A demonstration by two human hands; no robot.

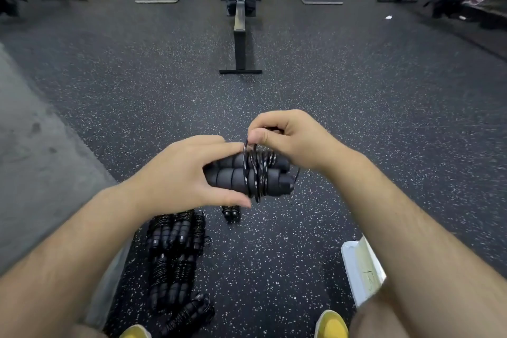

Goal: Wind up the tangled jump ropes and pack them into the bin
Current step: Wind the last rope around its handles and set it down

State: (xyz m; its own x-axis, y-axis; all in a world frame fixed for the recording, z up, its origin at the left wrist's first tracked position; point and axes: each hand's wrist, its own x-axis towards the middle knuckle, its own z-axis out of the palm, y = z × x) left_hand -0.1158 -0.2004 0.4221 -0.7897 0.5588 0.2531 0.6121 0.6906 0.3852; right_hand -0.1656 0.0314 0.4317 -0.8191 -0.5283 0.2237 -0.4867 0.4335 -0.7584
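The jump rope (pixel 248 177) was held in mid-air at the centre of the view. Its two foam handles (pixel 227 177) lay side by side, and the thin black cord (pixel 260 170) was coiled round their middle in several turns. The left hand (pixel 181 173), at 9 o'clock of the bundle, gripped the handles' ends with the thumb below and the fingers over the top. The right hand (pixel 288 137), at 1 o'clock, pinched a loop of cord between thumb and forefinger just above the coil.

The winding looked close to done, with little slack showing. To finish it well, the last loop probably needed to be pulled snug and tucked under an earlier turn. The left hand would need to clamp the handles together meanwhile. A loose final turn could let the coil spring apart.

On the speckled floor (pixel 301 77), a pile of wound ropes (pixel 175 250) lay at 7 o'clock, with one more bundle (pixel 231 211) at 6 o'clock. A white plastic piece (pixel 362 263) at 4 o'clock might have been the bin or its lid; that could not be told. A rowing machine (pixel 240 22) stood at 12 o'clock, well apart.
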